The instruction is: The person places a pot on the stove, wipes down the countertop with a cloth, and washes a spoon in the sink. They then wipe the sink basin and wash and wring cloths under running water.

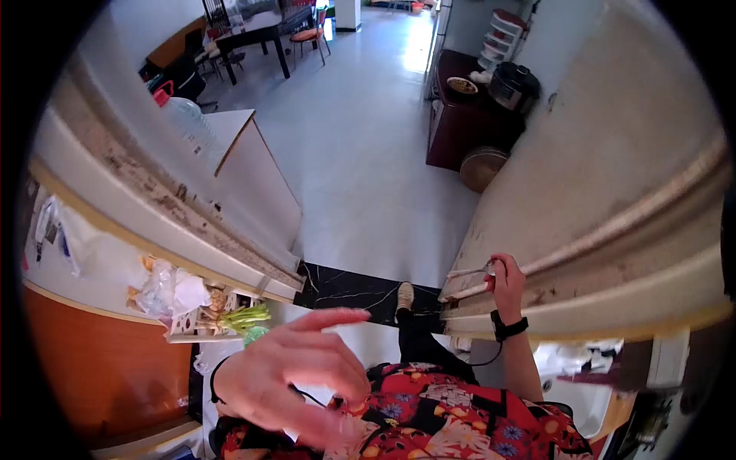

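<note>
My left hand point(295, 376) is raised in front of my body, fingers apart and holding nothing, with a dark band round its wrist. My right hand point(506, 284) is closed round the end of a slim, shiny utensil point(477, 271) that points left; what kind it is, I cannot tell. This hand is beside the edge of the door frame on the right, and a black watch point(509, 328) is on its wrist. Below my hands is a red floral garment point(460, 414). One shoe point(405, 296) rests on the black marble threshold point(345, 290).
A doorway surrounds me. Beyond it are a white cabinet point(257, 161) at left, a dark table point(253, 37) with chairs, and a dark red cabinet point(452, 138) bearing a cooker point(514, 86). Green vegetables point(244, 316) and plastic bags lie at left; a white sink point(586, 406) is at right.
</note>
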The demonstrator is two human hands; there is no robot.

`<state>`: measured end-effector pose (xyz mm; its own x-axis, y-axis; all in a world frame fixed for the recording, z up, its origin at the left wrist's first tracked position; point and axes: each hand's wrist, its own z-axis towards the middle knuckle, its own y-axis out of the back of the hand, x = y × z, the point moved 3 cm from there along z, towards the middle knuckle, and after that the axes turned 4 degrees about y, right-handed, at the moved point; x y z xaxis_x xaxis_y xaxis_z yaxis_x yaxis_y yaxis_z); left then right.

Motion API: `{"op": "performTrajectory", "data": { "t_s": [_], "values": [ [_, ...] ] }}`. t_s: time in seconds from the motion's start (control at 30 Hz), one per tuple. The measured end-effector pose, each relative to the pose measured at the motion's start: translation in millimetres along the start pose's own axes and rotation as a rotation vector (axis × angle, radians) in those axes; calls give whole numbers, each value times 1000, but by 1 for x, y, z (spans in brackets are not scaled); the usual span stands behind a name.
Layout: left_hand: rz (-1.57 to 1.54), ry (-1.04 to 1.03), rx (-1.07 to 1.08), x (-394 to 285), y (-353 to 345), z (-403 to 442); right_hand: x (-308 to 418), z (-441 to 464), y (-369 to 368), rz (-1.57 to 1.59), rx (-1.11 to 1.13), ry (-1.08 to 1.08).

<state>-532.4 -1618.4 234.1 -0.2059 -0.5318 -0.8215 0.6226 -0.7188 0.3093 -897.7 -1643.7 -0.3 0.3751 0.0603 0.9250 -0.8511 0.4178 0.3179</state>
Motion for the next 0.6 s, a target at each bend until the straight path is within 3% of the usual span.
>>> {"op": "performTrajectory", "data": {
  "t_s": [0.17,0.23,0.27,0.47,0.6],
  "values": [
    [-160,-6,-28,56,34,91,-48,143,-33,192,156,-186],
    [-215,-330,-596,72,42,131,-58,203,-50,327,151,-281],
    [-224,-322,-628,85,54,142,-60,232,-57,303,172,-292],
    [-289,-224,-170,164,151,179,-84,365,-111,417,241,-403],
    [-309,-270,-181,229,214,213,-115,437,-154,524,258,-481]
  ]
}}
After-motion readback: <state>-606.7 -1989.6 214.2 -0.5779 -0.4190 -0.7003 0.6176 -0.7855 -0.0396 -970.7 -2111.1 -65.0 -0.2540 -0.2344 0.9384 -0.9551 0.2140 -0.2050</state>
